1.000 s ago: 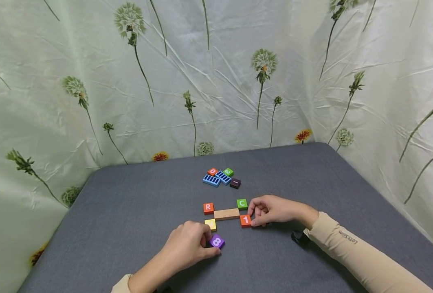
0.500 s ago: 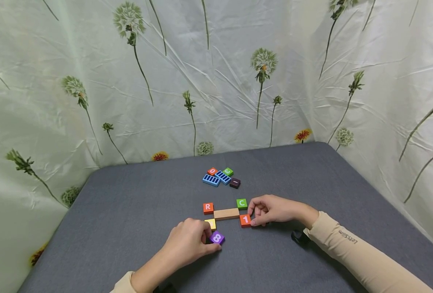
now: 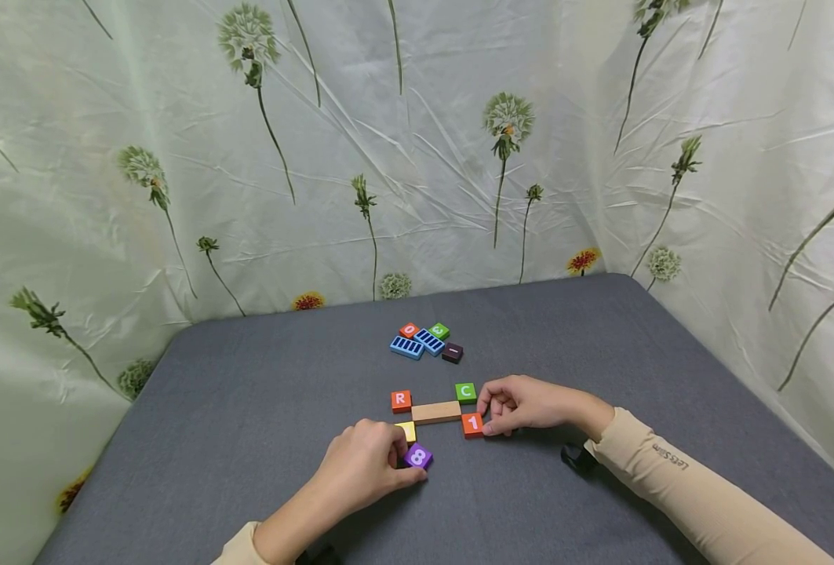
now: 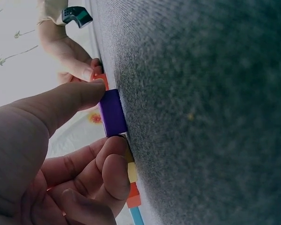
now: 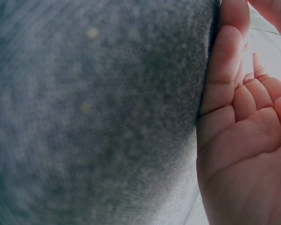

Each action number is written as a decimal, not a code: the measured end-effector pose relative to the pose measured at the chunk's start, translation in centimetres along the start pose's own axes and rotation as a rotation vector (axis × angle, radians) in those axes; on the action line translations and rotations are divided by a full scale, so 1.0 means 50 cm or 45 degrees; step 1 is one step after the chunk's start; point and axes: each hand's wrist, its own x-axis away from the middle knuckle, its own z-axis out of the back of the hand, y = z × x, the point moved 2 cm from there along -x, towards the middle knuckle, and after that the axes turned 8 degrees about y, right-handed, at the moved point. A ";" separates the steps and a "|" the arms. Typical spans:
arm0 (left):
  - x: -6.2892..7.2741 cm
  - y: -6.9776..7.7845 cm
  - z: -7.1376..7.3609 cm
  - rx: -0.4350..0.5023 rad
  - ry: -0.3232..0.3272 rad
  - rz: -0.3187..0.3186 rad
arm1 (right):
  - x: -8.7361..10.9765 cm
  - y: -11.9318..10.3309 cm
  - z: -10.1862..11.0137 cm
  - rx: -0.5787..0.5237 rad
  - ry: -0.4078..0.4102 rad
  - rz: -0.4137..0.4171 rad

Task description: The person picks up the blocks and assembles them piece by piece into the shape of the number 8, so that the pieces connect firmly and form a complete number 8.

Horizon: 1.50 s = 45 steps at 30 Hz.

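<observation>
My left hand (image 3: 362, 461) pinches a purple block (image 3: 419, 457) marked 8 between thumb and fingers; in the left wrist view the purple block (image 4: 113, 112) shows its plain side. Just behind it, a yellow block (image 3: 408, 431) is partly covered by the fingers. My right hand (image 3: 533, 404) has its thumb and index fingertip at the right side of a red block (image 3: 472, 425) marked 1. Between the corner blocks lies a plain wooden plank (image 3: 436, 413), with a red R block (image 3: 401, 401) at its far left and a green C block (image 3: 465, 393) at its far right.
Farther back sit two blue barred blocks (image 3: 407, 348), a red 0 block (image 3: 409, 330), a green block (image 3: 439, 331) and a dark block (image 3: 453, 353). The grey tabletop (image 3: 282, 377) meets a flowered curtain (image 3: 431, 157) behind.
My left hand has slid the purple block slightly away from me, closer to the yellow block, and turned it a little. My right hand has stayed in place.
</observation>
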 end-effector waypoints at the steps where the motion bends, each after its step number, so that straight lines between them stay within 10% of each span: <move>1: 0.000 0.000 0.000 0.000 -0.003 0.003 | 0.000 0.000 0.000 0.003 0.000 0.000; 45: 0.001 -0.004 0.002 0.033 0.008 0.052 | -0.005 0.007 -0.001 0.011 -0.007 -0.024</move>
